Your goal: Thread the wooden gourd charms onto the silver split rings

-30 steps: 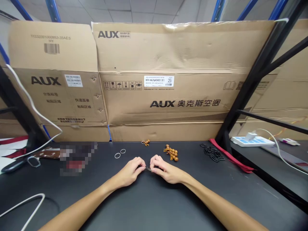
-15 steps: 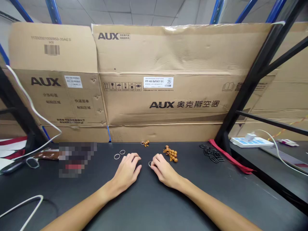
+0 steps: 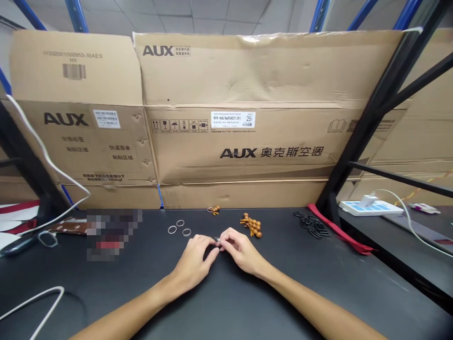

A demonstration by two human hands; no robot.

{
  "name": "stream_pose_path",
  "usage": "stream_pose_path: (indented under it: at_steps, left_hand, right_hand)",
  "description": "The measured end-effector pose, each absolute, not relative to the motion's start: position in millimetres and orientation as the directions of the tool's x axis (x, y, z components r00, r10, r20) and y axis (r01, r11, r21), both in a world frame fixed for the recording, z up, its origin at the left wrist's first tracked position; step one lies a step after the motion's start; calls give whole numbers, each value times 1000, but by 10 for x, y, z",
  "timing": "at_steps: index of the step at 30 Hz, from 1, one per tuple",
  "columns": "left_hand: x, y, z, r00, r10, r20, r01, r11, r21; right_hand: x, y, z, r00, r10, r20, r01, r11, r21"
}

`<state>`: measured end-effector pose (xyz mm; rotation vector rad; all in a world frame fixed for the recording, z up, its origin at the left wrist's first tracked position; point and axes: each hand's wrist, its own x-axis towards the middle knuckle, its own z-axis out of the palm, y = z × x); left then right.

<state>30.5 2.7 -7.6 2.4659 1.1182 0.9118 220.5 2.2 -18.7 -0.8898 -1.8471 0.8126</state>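
My left hand [image 3: 195, 260] and my right hand [image 3: 240, 251] meet at the middle of the black table [image 3: 226, 302], fingertips pinched together on a small metal ring [image 3: 217, 240]. Three loose metal rings [image 3: 179, 227] lie just left of and beyond my left hand. A pile of brown wooden gourd beads [image 3: 252, 225] sits right of my right hand. One more gourd bead with a ring [image 3: 213, 209] lies farther back by the boxes.
Large AUX cardboard boxes [image 3: 240, 118] wall off the back of the table. A heap of black rings [image 3: 313, 224] and a red strap [image 3: 339, 232] lie at the right by a black rack post [image 3: 368, 118]. A white cable [image 3: 31, 302] runs at the near left.
My left hand, flat on the table half a second ago, has come back to my right hand and pinches the ring with it. A third loose ring now lies by the two at the left.
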Motion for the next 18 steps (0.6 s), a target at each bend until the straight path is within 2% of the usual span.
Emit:
stream_pose_path:
  at_steps: [2, 4, 9, 12, 15, 18]
  left_hand:
    - [345, -23, -23, 501, 777, 382, 491, -618, 613]
    - [359, -46, 11, 506, 779, 370, 432, -600, 673]
    - [341, -21, -5, 523, 738, 428, 362, -646, 672]
    - [300, 40, -50, 556, 684, 472, 373, -713, 594]
    - [216, 134, -84, 613, 611, 501, 439, -791, 427]
    - [133, 215, -95, 652, 582, 485, 519, -810, 274]
  right_hand:
    - [2178, -24, -161, -361, 804, 471, 268, 574, -774]
    - [2165, -65, -136, -402, 771, 494, 304, 622, -722]
    - [2142, -119, -114, -432, 728, 533, 366, 681, -634]
    - [2161, -95, -124, -439, 710, 550, 404, 703, -585]
    - [2271, 1, -128, -351, 737, 577, 558, 660, -503]
    - [2464, 138, -126, -141, 777, 613, 838, 424, -345]
